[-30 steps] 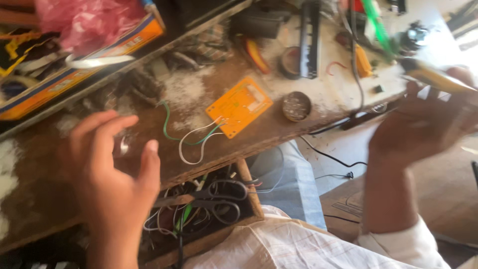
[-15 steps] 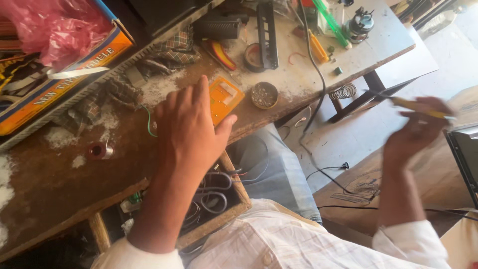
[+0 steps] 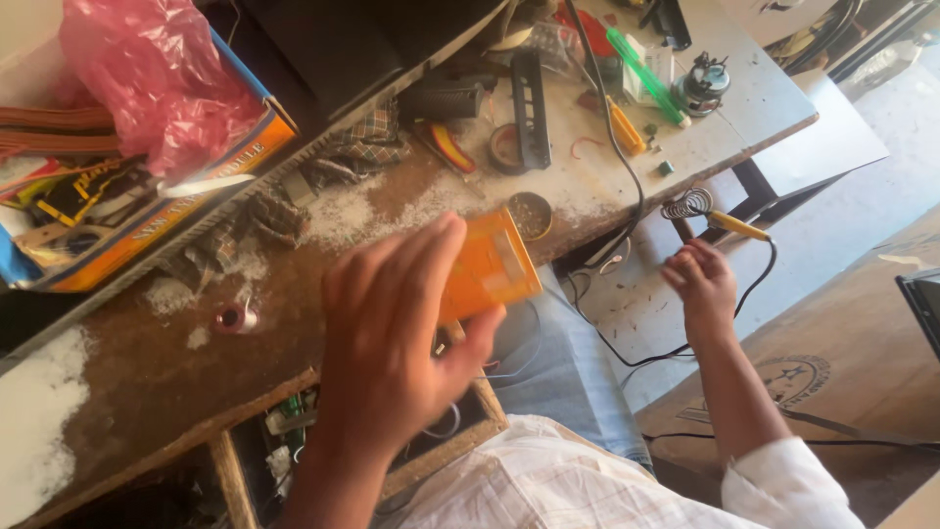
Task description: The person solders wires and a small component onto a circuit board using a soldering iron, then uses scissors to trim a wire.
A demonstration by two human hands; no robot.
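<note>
Since half a second ago, left hand [image 3: 392,343] is lifting orange circuit board [image 3: 487,266] off the workbench [image 3: 147,362], gripping it; right hand [image 3: 700,279] is setting soldering iron [image 3: 736,225] into coil stand [image 3: 685,204], fingers closed; next likely needing board inspection

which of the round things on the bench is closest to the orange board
The dark round tin right beside the orange circuit board in the left hand; the black tape roll and small pinkish spool lie farther off.
</note>
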